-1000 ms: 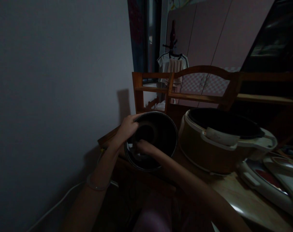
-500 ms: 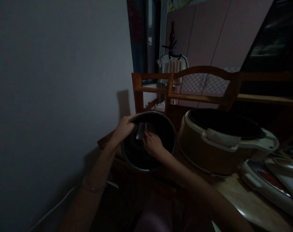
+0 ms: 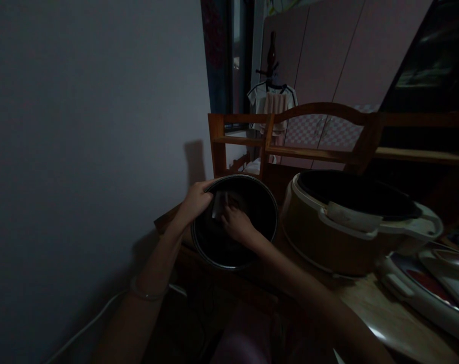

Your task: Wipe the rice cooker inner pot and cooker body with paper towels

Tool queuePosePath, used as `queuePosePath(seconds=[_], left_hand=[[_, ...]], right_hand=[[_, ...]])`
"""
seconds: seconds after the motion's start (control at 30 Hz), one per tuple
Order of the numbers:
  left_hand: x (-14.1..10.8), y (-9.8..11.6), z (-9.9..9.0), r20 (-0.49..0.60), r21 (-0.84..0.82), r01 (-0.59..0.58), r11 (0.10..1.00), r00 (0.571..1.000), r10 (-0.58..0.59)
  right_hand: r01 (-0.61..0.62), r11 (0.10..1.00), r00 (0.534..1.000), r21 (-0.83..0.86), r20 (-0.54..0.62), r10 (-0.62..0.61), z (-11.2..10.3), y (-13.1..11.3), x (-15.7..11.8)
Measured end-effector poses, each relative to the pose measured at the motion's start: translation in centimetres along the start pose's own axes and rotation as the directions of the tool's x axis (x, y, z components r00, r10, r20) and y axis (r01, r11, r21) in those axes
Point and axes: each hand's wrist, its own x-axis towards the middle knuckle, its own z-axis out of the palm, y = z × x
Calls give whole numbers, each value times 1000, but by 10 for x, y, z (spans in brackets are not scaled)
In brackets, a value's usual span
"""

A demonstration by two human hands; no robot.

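Pink cupboards (image 3: 326, 55) stand beyond our black pot (image 3: 259, 212). Our left hand (image 3: 196, 201) clasps its left rim, thumb inside. Within the pot, our right hand (image 3: 237, 221) has moved up from the lower left wall, fingers on a pale sheet (image 3: 218, 207); pinching or pressing, we cannot tell.

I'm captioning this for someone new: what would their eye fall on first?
Probably the dark pot mid-picture, tilted toward the camera. The left grip holds it from the left side, while the right grip touches a pale sheet inside. A bulky cooker stands to the pot's right.
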Motion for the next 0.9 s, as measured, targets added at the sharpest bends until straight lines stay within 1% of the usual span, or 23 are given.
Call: queuePosePath(seconds=[0.07, 0.1, 0.13, 0.17, 0.23, 0.27, 0.3, 0.33, 0.37, 0.4, 0.43, 0.47, 0.5, 0.53, 0.57, 0.6, 0.63, 0.67, 0.7, 0.77, 0.83, 0.9], left_hand=[[0, 0, 0, 1, 6, -13, 1000, 1000, 13], [1, 0, -1, 1, 10, -16, 1000, 1000, 16], [1, 0, -1, 0, 14, -15, 1000, 1000, 15], [2, -1, -1, -1, 14, -10, 1000, 1000, 10], [2, -1, -1, 1, 7, 8, 1000, 1000, -8], [2, -1, -1, 3, -1, 15, 1000, 1000, -15], [2, -1, -1, 6, -8, 19, 1000, 1000, -19], [2, -1, -1, 11, -14, 19, 1000, 1000, -19], [2, 0, -1, 17, -18, 16, 1000, 1000, -16], [2, 0, -1, 19, -20, 11, 1000, 1000, -11], [2, 0, -1, 17, -21, 7, 1000, 1000, -7], [2, 0, 0, 16, -21, 4, 1000, 1000, -4], [3, 0, 0, 13, -20, 4, 1000, 1000, -4], [3, 0, 0, 7, -15, 5, 1000, 1000, -5], [3, 0, 0, 4, -8, 7, 1000, 1000, -7], [3, 0, 0, 3, 3, 8, 1000, 1000, -8], [3, 0, 0, 4, 16, 9, 1000, 1000, -9], [2, 1, 0, 2, 28, 10, 1000, 1000, -10], [2, 2, 1, 2, 38, 12, 999, 1000, -13], [1, 6, 2, 7, 53, 16, 998, 1000, -16], [0, 10, 4, 16, 57, 12, 998, 1000, -13], [0, 11, 5, 14, 61, 3, 998, 1000, -4]], right_hand=[[-2, 996, 1000, 94, -2, 2, -4, 3, -1], [-6, 982, 1000, 191, -2, 7, -6, 5, -2], [-11, 946, 1000, 323, -2, 12, -8, 5, -3], [-15, 881, 1000, 473, 2, 16, -8, 5, -5], [-38, 685, 999, 727, 21, 33, -9, 3, -8], [-56, 598, 998, 799, 37, 45, -10, 2, -10], [-79, 530, 997, 844, 54, 63, -10, 0, -12], [-106, 486, 994, 868, 73, 86, -11, -2, -14], [-133, 462, 990, 877, 94, 108, -12, -3, -15], [-155, 459, 986, 875, 110, 123, -14, -4, -16], [-168, 480, 984, 861, 120, 130, -16, -4, -17], [-175, 531, 983, 829, 117, 141, -19, -5, -19], [-166, 610, 984, 775, 93, 150, -21, -5, -20], [-134, 707, 988, 695, 39, 148, -23, -4, -22], [-80, 807, 991, 586, -39, 126, -24, -4, -23], [-18, 890, 989, 455, -123, 83, -24, -4, -24], [36, 947, 981, 320, -193, 28, -24, -3, -24], [72, 978, 971, 198, -236, -23, -22, -3, -24], [83, 992, 969, 96, -239, -58, -19, -2, -23], [54, 998, 985, -36, -165, -59, -12, 1, -18], [39, 995, 997, -91, -65, -45, -3, 4, -10], [67, 993, 998, -96, -3, -68, 5, 8, -2]])
